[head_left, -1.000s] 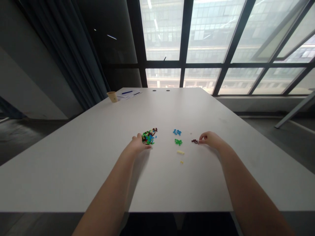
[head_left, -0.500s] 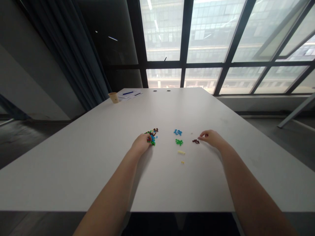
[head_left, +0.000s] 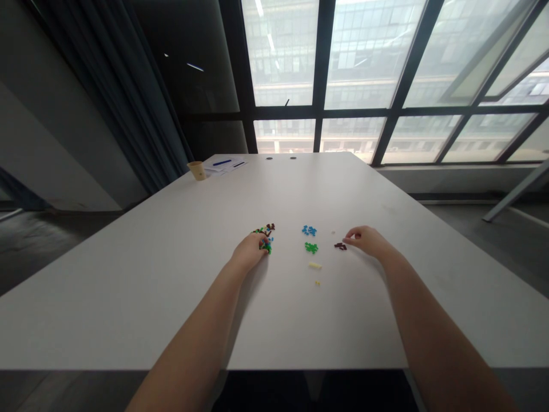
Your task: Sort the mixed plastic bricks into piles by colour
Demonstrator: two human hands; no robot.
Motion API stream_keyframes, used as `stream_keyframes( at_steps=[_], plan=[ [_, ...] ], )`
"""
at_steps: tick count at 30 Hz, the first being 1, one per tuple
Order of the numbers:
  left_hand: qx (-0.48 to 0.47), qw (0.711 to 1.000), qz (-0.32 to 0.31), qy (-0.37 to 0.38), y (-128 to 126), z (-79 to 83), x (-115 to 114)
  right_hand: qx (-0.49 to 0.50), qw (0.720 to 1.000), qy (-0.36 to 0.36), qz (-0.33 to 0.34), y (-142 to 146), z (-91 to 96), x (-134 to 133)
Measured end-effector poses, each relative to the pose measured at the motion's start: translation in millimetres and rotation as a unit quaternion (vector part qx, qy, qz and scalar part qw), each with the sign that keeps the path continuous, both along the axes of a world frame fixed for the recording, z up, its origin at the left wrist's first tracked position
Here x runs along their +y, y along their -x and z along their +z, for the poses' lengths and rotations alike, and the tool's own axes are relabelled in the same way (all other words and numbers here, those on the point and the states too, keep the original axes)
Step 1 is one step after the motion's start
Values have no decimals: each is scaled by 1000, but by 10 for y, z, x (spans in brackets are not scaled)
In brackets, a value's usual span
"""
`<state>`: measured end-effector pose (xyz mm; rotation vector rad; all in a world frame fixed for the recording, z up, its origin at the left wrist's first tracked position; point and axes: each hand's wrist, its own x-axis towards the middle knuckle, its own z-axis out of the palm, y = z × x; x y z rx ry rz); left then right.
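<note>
One left hand (head_left: 249, 252), grip unclear, on mixed pile (head_left: 269, 249); my right hand (head_left: 368, 240), pinched together, may brush brown pieces (head_left: 340, 246) astray.

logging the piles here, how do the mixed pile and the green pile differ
The mixed pile shows several colours; the green pile is all green. The left hand hides part of the mixed pile, while the green pile lies in full view. Both are small pieces on the white table.

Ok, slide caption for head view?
Left hand at a multicoloured pile, right hand beside brown pieces, blue and green clusters between.
</note>
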<state>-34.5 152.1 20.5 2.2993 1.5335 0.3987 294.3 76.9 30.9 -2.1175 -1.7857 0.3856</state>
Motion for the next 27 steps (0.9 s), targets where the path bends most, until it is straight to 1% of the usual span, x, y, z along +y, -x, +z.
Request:
stream_keyframes(
  at_steps=[6, 8, 11, 13, 15, 17, 20, 24, 27],
  plan=[
    [15, 1000, -9, -20, -26, 28, -5, 6, 1000, 2, -3, 9, 2, -3],
    [5, 1000, -5, -24, -28, 34, -4, 7, 1000, 2, -4, 14, 10, -8],
    [-64, 998, 14, -25, -48, 42, 0, 6, 1000, 0, -6, 26, 28, -17],
    [-157, 987, 35, 10, -82, 51, -7, 4, 1000, 0, -7, 37, 41, -24],
    [-270, 958, 44, 87, -134, 68, -35, 2, 1000, 0, -6, 49, 51, -29],
    [-362, 916, 39, 170, -199, 93, -86, -1, 1000, -4, -3, 57, 54, -32],
    [-435, 863, 35, 255, -306, 129, -188, 1, 1000, -17, 2, 60, 46, -29],
    [-491, 816, 28, 305, -429, 129, -289, 0, 1000, -21, 10, 66, 45, -19],
    [-520, 796, 24, 309, -485, 98, -321, 4, 1000, -22, 8, 104, 67, -24]
  ],
)
